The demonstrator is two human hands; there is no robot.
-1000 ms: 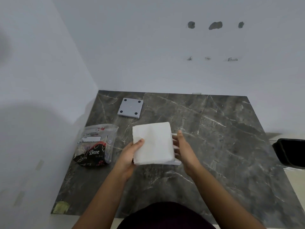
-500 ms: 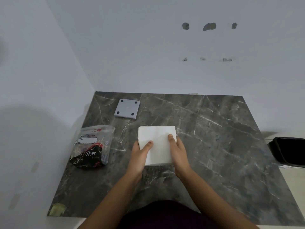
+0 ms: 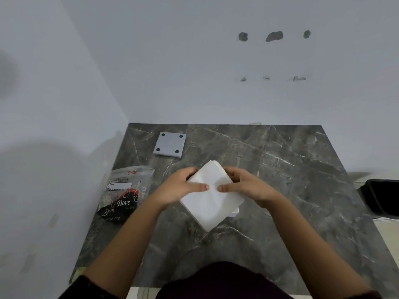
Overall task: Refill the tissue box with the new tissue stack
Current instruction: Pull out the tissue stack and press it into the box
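Note:
A white tissue stack (image 3: 210, 203) sits turned like a diamond in the middle of the dark marble table (image 3: 291, 173). Under its right corner a bit of the white tissue box (image 3: 235, 210) shows; the rest of the box is hidden. My left hand (image 3: 183, 187) grips the stack's left edge with the thumb lying on top. My right hand (image 3: 246, 186) grips the right edge, its thumb also on top. The two thumbs nearly meet at the stack's middle.
A grey square plate (image 3: 170, 144) with four dark dots lies at the back left. A Dove tissue wrapper (image 3: 124, 194) lies to the left of my hands. A black bin (image 3: 382, 196) stands off the table's right side. Walls close off the back and the left.
The stack has been turned from square-on to a diamond angle. Both hands have shifted from its near edge up to its left and right sides, thumbs now on top.

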